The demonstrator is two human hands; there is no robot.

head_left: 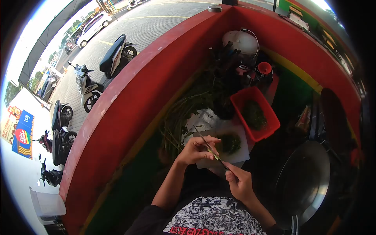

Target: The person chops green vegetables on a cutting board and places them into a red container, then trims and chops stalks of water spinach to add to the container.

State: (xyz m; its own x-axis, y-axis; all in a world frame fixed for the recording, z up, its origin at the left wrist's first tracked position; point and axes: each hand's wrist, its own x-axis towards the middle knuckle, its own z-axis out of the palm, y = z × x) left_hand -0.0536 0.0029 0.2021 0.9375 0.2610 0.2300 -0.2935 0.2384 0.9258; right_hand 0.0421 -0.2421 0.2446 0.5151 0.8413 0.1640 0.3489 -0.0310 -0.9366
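My right hand (239, 181) is closed around the dark handle of a knife (201, 137), whose blade slants up and to the left. Close to the handle, my left hand (197, 151) pinches at the blade between thumb and fingers. Small yellow-green bits (215, 155) show on the blade there; whether the fingers grip them too is hard to make out. Below and beyond both hands lies a white cutting board (241, 154) with a heap of chopped greens (230, 144) on it.
A red plastic basin (271, 132) holding chopped greens (253, 115) stands beyond the board. Long green stalks (168, 125) lie to the left. A large wok (303, 180) is at the right. Behind are a white pot (242, 42) and a red funnel-like top (264, 68). A red wall (129, 98) borders the workspace.
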